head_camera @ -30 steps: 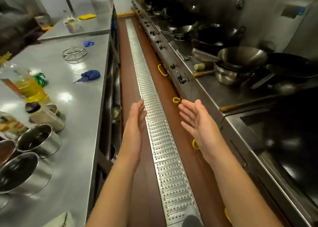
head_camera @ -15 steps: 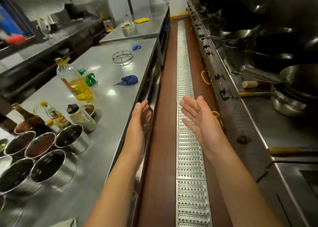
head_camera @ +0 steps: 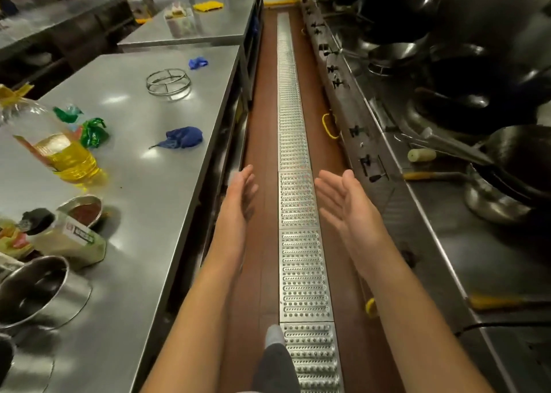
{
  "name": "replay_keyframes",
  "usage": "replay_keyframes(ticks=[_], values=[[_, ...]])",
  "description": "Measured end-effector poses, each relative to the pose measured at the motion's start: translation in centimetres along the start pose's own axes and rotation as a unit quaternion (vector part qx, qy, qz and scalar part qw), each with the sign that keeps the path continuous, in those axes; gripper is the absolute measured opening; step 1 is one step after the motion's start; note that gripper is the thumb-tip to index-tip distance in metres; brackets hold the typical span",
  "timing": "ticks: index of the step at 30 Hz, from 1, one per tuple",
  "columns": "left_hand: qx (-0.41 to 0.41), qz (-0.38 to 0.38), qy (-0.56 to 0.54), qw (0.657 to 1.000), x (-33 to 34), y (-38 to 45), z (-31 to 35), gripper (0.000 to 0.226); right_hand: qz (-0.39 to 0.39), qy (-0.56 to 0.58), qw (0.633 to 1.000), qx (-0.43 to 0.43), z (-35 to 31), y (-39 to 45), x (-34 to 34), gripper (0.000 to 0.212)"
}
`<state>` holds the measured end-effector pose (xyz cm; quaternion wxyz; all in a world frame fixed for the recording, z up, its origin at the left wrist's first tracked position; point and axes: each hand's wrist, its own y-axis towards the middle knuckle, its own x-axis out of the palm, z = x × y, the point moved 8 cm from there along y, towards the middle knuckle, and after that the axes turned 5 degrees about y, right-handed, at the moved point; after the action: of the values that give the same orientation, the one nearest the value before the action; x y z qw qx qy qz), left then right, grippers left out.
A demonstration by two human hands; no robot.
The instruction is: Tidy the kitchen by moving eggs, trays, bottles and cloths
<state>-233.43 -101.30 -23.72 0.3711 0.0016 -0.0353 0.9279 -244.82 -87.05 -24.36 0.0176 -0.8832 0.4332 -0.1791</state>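
My left hand [head_camera: 241,192] and my right hand [head_camera: 343,201] are held out over the aisle, palms facing each other, fingers apart, holding nothing. A blue cloth [head_camera: 183,137] lies on the steel counter [head_camera: 155,189] to the left of my left hand. A smaller blue cloth [head_camera: 197,63] lies farther back. A yellow cloth [head_camera: 208,5] rests on the far counter. An oil bottle [head_camera: 56,145] with yellow oil stands at the counter's left side. A seasoning bottle with a black cap [head_camera: 64,234] stands nearer to me.
A wire ring stand [head_camera: 168,81] and green wrappers [head_camera: 94,131] sit on the counter, with steel pots [head_camera: 32,291] at the near left. A perforated metal drain cover [head_camera: 298,198] runs down the brown floor. Woks [head_camera: 524,154] and pans crowd the stove on the right.
The view has swung from the stove side toward the counter and moved forward along the aisle. Both hands stay open and apart, slightly wider now.
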Motion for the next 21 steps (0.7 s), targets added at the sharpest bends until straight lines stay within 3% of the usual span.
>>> replay_keyframes(ticks=[5,9,16,21], values=[[-0.013,-0.03,-0.011,0.999,0.2,9.9,-0.3,0.068,0.039,-0.027,0.999,0.004,-0.9,8.5,2.0,0.043],[-0.009,-0.043,-0.004,0.999,0.2,16.2,0.2,0.032,0.066,-0.023,0.998,-0.003,-1.6,14.0,3.1,0.049],[-0.018,-0.077,-0.008,0.997,0.3,23.7,0.2,0.047,0.077,-0.033,0.996,0.005,-1.9,21.2,4.5,0.051],[-0.033,-0.062,-0.001,0.998,1.1,29.5,-1.2,0.042,0.067,-0.042,0.997,0.018,-1.9,27.4,4.1,0.052]])
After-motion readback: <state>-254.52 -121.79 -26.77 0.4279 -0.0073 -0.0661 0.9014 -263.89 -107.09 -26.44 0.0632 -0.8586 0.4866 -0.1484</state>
